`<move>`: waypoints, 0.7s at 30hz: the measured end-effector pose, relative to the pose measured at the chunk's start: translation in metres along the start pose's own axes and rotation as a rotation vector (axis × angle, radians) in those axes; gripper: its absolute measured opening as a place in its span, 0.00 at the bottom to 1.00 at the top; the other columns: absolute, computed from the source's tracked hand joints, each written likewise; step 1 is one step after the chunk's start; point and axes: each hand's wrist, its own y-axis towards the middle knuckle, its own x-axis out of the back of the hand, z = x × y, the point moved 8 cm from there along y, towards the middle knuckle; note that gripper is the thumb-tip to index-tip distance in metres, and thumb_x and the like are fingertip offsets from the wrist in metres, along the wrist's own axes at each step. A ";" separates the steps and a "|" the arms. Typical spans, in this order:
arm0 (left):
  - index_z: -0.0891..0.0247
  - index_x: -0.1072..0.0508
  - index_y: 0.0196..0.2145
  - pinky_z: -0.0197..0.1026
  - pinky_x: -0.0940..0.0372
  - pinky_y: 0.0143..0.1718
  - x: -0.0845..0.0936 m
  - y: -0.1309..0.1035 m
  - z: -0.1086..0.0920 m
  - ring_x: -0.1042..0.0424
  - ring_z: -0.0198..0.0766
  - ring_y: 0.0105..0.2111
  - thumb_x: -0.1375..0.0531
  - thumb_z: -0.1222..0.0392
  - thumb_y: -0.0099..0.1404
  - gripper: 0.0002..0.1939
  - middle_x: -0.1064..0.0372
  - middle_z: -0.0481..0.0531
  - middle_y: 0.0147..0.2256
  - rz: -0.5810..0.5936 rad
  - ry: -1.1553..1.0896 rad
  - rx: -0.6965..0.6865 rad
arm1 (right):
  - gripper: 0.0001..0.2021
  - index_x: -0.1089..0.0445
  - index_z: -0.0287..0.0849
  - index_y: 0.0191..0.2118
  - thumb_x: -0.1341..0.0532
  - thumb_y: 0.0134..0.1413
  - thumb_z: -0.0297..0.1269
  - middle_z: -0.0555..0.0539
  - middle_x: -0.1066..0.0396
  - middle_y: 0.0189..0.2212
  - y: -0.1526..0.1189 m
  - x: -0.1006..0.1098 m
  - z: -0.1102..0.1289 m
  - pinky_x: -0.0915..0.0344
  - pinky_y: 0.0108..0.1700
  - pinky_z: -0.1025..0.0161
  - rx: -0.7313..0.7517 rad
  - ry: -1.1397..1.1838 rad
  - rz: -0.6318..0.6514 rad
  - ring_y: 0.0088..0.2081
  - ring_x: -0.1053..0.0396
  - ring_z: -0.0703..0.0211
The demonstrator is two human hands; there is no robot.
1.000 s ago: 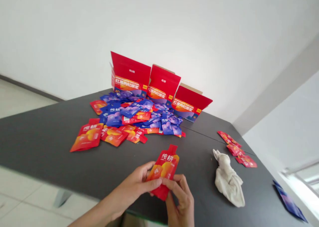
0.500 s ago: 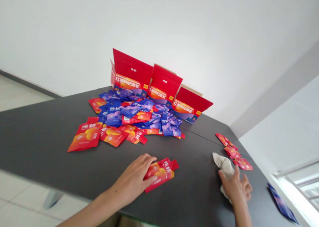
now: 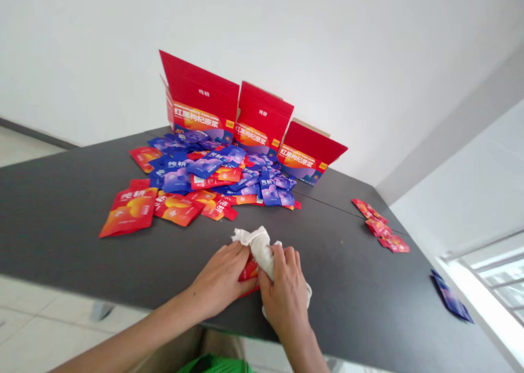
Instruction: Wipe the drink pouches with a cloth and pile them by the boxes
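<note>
Near the front edge of the table, my left hand (image 3: 223,275) is closed on a red pouch (image 3: 248,270) with an orange fruit print, which lies flat and is mostly covered. My right hand (image 3: 284,286) grips a crumpled white cloth (image 3: 261,247) and presses it over the right part of that pouch. The two hands almost meet. Beyond them spreads a heap of blue pouches (image 3: 178,174) mixed with red ones, and a larger red pouch (image 3: 130,209) lies at its left front.
Three open red cartons (image 3: 200,114) stand in a row behind the heap, against the white wall. Several red pouches (image 3: 379,227) form a short line at the right. A blue pouch (image 3: 450,296) lies by the right edge of the dark table (image 3: 339,307).
My right hand has brought the cloth from the right side of the table leftward onto the red pouch. My left hand keeps its grip on the pouch. The view has shifted slightly.
</note>
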 end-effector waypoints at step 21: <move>0.60 0.35 0.44 0.49 0.43 0.48 -0.003 -0.003 0.008 0.36 0.49 0.48 0.41 0.47 0.56 0.21 0.34 0.55 0.46 0.047 0.024 0.079 | 0.10 0.38 0.42 0.42 0.49 0.54 0.30 0.43 0.34 0.37 0.001 -0.002 -0.012 0.39 0.40 0.57 -0.099 -0.241 0.093 0.41 0.37 0.50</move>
